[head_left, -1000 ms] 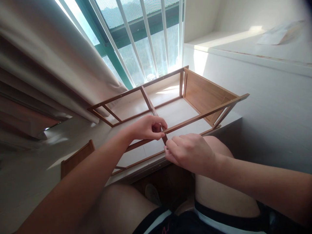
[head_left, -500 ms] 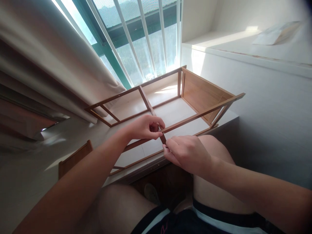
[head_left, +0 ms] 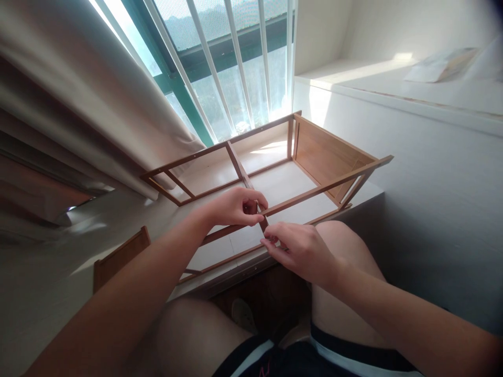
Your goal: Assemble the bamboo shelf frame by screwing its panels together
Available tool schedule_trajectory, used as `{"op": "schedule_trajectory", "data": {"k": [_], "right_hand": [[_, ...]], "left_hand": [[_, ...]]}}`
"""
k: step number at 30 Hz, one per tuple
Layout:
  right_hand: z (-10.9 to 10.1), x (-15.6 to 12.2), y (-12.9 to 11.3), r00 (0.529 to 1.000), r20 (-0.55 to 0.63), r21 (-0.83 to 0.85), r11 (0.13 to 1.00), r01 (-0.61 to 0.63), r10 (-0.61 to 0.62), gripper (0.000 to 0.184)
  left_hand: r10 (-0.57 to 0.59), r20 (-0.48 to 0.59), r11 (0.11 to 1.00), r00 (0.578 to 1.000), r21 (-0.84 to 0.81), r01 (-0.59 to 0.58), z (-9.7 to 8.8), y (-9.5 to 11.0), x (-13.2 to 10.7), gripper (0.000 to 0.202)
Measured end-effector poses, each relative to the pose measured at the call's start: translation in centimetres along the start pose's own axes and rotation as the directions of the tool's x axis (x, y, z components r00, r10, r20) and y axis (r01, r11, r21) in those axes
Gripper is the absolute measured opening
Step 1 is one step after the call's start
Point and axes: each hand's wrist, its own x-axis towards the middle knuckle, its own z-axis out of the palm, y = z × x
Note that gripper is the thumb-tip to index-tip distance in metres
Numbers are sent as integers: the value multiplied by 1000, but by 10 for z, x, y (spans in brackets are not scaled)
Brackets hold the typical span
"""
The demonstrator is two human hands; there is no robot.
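A bamboo-coloured wooden shelf frame lies on its side on a white sill in front of me. My left hand is closed round the joint where a cross bar meets the near long rail. My right hand pinches the lower end of that short cross bar, fingers pressed together just below the left hand. The frame's solid wooden end panel stands at the far right.
A loose wooden panel lies on the white surface at the left. A beige curtain hangs at the left beside a barred window. A white ledge runs at the upper right. My bare knees are below the sill.
My right hand has shifted slightly, its fingers working at the cross bar's lower end. The left hand keeps its hold; the view has moved a little.
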Motion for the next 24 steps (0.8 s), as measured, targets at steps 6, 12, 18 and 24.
{"op": "schedule_trajectory", "data": {"k": [6, 12, 18, 24], "right_hand": [[-1, -1, -2, 999, 41, 200, 979, -41, 34, 16], [-1, -13, -19, 998, 58, 300, 954, -16, -1, 15], [6, -43, -31, 991, 83, 276, 954, -121, 101, 17], [9, -87, -4, 951, 88, 254, 917, -309, 296, 15]], "left_hand": [[19, 1, 1000, 1000, 12, -19, -1, -5, -1, 26], [26, 22, 1000, 999, -4, -26, -2, -7, 0, 30], [21, -11, 1000, 1000, 16, -21, 0, -4, -2, 28], [-5, -30, 957, 1000, 291, 13, -2, 14, -5, 25]]}}
